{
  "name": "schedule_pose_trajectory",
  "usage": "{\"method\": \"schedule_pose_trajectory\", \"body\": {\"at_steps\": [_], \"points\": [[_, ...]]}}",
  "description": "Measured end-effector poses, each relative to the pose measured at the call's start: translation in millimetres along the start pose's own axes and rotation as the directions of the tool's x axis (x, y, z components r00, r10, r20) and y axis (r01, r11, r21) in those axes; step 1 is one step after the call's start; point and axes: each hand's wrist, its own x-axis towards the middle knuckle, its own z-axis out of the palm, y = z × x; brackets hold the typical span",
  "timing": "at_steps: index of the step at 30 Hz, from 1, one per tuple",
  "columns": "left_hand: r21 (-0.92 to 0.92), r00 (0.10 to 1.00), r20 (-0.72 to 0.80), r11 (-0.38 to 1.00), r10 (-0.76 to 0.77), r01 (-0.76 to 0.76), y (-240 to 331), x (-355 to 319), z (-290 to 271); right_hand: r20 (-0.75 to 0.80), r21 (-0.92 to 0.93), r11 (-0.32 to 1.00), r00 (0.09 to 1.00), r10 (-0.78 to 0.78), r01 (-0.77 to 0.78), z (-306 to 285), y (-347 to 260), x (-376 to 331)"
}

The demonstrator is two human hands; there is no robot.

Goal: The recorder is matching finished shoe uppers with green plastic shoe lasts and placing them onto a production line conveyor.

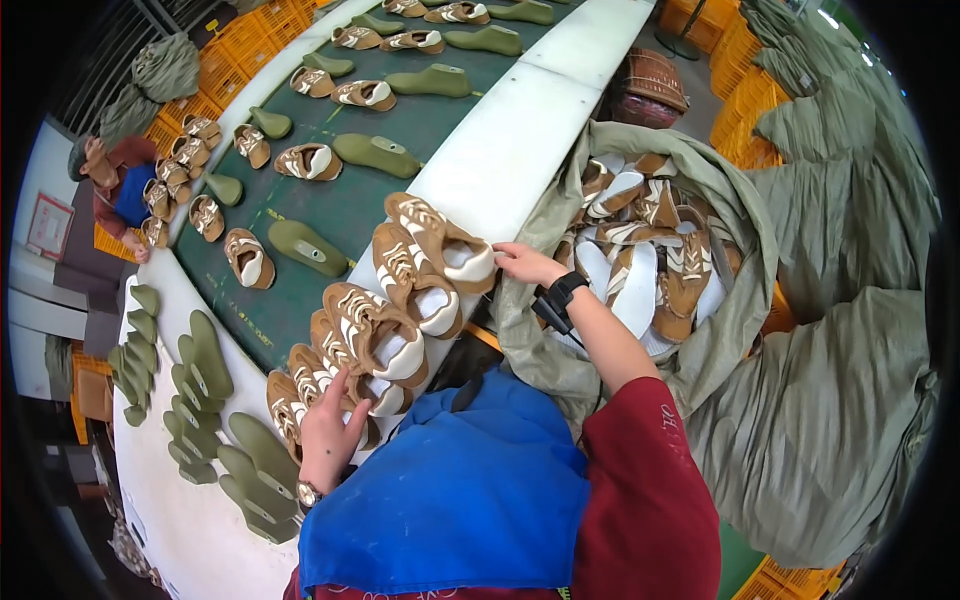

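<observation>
A row of brown sneakers with cream stripes lies along the near edge of the white conveyor border, their heels toward me. My right hand (527, 265) pinches the heel edge of the farthest sneaker (436, 240) in that row. At the row's near end my left hand (333, 437) rests with its fingers apart against the sneakers, its thumb by a white heel. Between my hands sit more of them, such as the middle sneaker (375, 330). On my right a grey-green cloth sack (745, 205) stands wide, filled with more brown sneakers (685, 285) showing white soles.
A green conveyor belt (330, 215) carries sneakers and green shoe lasts (378, 155) in rows. More lasts (205, 360) stand on the white table (170, 500) to my left. Across the belt a person (128, 190) works. Orange crates (740, 95) and draped cloth sacks (810, 420) crowd the right.
</observation>
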Motion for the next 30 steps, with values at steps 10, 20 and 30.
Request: {"method": "schedule_pose_trajectory", "body": {"at_steps": [10,20,30], "points": [[0.028,0.999,0.024,0.999,-0.026,0.026,2,-9,5,-0.577,0.051,0.898,0.721,0.384,-0.437,-42,146,-19],[0.001,0.997,0.061,0.999,-0.037,0.036,10,-2,10,-0.732,-0.176,0.914,0.669,0.127,-0.367,-53,133,-61],[-0.08,0.985,-0.03,0.981,0.172,-0.174,7,18,11,-0.729,0.505,0.765,0.673,0.129,0.4,-135,5,-194]]}}
